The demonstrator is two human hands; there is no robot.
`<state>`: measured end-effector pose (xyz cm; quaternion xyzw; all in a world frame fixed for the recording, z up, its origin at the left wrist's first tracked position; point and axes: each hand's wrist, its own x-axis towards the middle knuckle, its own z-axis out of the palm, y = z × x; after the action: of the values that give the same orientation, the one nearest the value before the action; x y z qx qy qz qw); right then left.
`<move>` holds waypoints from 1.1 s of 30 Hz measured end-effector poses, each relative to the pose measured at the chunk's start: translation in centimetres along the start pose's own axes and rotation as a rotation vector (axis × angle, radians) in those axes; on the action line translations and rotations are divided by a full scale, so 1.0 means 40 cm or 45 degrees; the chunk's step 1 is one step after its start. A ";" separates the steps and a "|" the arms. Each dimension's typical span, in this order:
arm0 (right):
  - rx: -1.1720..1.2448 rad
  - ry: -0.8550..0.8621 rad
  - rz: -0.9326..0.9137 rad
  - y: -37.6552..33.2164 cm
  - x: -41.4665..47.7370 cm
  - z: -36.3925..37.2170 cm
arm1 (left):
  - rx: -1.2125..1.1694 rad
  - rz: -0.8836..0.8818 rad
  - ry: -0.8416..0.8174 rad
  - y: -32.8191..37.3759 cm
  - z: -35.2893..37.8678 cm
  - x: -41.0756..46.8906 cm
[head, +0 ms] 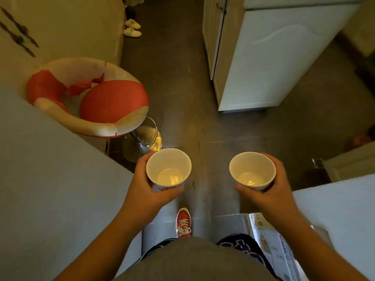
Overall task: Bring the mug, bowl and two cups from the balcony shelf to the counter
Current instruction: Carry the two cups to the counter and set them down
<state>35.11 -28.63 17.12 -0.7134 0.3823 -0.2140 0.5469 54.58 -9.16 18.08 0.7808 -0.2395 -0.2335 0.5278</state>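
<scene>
I hold two white paper cups upright in front of me, one in each hand, over a dark tiled floor. My left hand (151, 187) wraps around the left cup (168, 168), which looks empty inside. My right hand (269, 189) grips the right cup (252, 170), also empty. The cups are about a hand's width apart at waist height. The mug and the bowl are not in view.
A grey counter surface (46, 179) runs along my left. A worn red and white bar stool (91, 98) stands beside it. White cabinets (263, 57) stand ahead on the right, and another white surface (341, 209) at right. A pair of white shoes (132, 27) lies far down the passage.
</scene>
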 end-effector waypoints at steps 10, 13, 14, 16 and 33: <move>-0.054 0.398 0.155 0.082 0.159 -0.205 | 0.007 0.082 -0.433 0.102 0.276 0.404; -0.056 0.441 0.219 0.121 0.219 -0.289 | 0.023 0.090 -0.546 0.167 0.417 0.518; -0.010 0.488 0.242 0.124 0.252 -0.318 | 0.006 0.089 -0.567 0.187 0.468 0.559; 0.155 0.620 0.283 0.136 0.328 -0.376 | 0.008 0.097 -0.631 0.227 0.566 0.639; 0.094 0.717 0.355 0.214 0.966 -0.657 | 0.167 0.095 -0.757 0.405 0.920 1.185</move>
<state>37.22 -75.91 12.82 -0.5463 0.6048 -0.3399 0.4692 66.61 -70.09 15.67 0.7012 -0.4264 -0.4165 0.3913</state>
